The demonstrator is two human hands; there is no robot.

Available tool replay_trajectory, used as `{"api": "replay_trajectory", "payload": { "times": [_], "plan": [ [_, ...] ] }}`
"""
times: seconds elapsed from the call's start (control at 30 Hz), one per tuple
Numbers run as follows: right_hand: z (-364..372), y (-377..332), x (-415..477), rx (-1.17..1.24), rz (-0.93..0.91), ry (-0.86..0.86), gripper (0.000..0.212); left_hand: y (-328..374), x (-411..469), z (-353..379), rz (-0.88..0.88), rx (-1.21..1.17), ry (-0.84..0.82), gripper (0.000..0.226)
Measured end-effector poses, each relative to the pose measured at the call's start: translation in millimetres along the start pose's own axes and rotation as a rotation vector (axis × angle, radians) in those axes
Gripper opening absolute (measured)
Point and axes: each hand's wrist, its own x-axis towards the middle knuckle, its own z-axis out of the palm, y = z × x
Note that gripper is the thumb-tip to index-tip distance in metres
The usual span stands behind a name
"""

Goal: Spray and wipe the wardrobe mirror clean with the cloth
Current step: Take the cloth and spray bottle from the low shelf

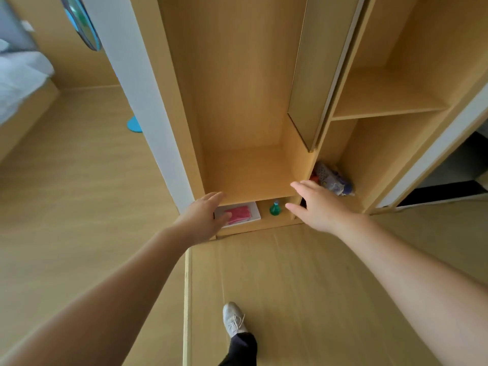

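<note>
Because the folded pink cloth (240,213) and small green spray bottle (275,208) are sitting in the low wooden wardrobe cubby (274,221), the left hand (204,216) and right hand (317,204) are reaching toward them, fingers spread, holding nothing.

1 grey sneaker (233,319) on wooden floor (79,180), white bedding (18,80) far left, colourful bundle (332,178) in right compartment

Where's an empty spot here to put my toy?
The wide shelf above the pink cloth and green spray bottle is bare; so is the upper right shelf. The bottom slot and the corner with the bundle are crowded.
</note>
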Motion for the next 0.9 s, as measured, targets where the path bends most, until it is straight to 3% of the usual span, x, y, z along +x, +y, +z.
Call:
{"api": "replay_trajectory", "payload": {
  "times": [0.5, 0.9],
  "plan": [
    [-38, 47, 186, -0.066, 0.06, -0.043, 0.063, -22, 220, -23, 0.048, 0.05, -0.08, 0.062],
    [-45, 90, 302, -0.062, -0.118, -0.101, 0.064, -2, 304, -27, -0.066, 0.042, 0.001, 0.057]
  ]
}}
